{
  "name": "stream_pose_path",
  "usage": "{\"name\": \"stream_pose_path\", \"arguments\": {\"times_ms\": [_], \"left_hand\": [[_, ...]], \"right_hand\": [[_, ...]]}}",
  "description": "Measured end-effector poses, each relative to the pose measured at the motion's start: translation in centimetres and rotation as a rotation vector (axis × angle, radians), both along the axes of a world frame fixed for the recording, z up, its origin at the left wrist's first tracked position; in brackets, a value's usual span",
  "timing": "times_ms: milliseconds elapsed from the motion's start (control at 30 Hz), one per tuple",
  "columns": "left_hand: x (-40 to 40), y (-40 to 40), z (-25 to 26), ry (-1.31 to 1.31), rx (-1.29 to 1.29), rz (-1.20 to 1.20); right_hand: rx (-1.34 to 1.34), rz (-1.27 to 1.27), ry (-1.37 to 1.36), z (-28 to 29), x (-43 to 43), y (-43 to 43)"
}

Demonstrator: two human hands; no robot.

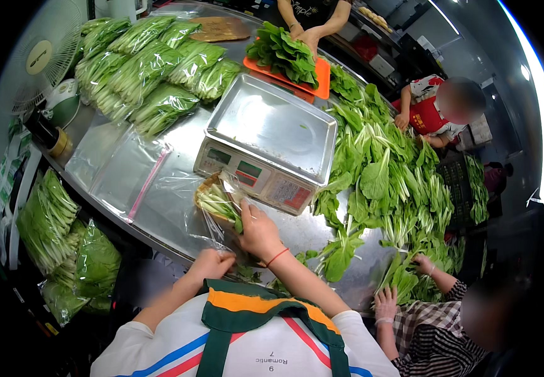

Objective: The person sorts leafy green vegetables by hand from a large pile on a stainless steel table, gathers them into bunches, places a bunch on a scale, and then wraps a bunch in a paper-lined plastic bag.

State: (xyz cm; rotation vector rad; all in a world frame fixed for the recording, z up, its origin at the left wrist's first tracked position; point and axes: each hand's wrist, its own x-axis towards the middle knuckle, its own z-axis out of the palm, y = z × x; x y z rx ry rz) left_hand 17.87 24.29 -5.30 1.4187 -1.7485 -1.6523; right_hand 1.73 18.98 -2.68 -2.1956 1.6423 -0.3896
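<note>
Just below the keypad side of a digital scale (272, 127) with a bare metal pan, my right hand (260, 233) grips the right end of a bunch of leafy greens (217, 202), stems towards the upper left. A clear plastic bag (210, 226) lies partly around the bunch, and a tan band or rim curves along its outer side; I cannot tell what this is. My left hand (213, 264), nearer the table's edge, pinches the bag's lower edge. Flat clear bags, one with a pink strip (148, 184), lie on the metal table to the left.
Bagged greens (144, 70) are stacked at the back left beside a fan (41, 56); more bags (55, 235) sit lower left. Loose greens (385, 174) cover the right side. A co-worker holds greens over an orange tray (321, 77); two others handle greens at right.
</note>
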Motion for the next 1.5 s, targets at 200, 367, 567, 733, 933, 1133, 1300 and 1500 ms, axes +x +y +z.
{"name": "stream_pose_path", "arguments": {"times_ms": [200, 367, 567, 733, 933, 1133, 1300, 1500], "left_hand": [[-0.1, 0.1, -1.7, 0.113, -0.019, -0.104], [-0.5, 0.1, -0.2, 0.103, 0.186, -0.041], [-2.0, 1.2, -1.3, 0.075, 0.036, -0.194], [-0.8, -0.3, 1.5, 0.058, 0.436, 0.049], [-1.5, 1.2, -1.5, 0.095, 0.231, -0.224], [-0.7, 1.3, -2.5, 0.141, 0.108, -0.307], [-2.1, 1.1, -0.6, 0.227, -0.012, -0.318], [-1.9, -1.5, 0.6, 0.125, 0.044, -0.381]], "right_hand": [[-0.123, 0.179, 0.023, 1.9, 2.5, 0.5], [-0.14, 0.162, 0.048, 0.7, 2.1, -0.2], [-0.226, 0.284, 0.354, 0.1, 3.7, 1.1], [-0.286, 0.175, 0.117, 2.1, 1.6, 0.1], [-0.277, 0.449, 0.2, -0.8, 3.4, 0.7], [-0.279, 0.482, 0.316, -1.1, 3.3, 1.9], [0.035, 0.314, -0.293, 1.9, 5.2, -1.7], [0.005, 0.382, 0.009, 2.0, 0.8, 1.3]]}}
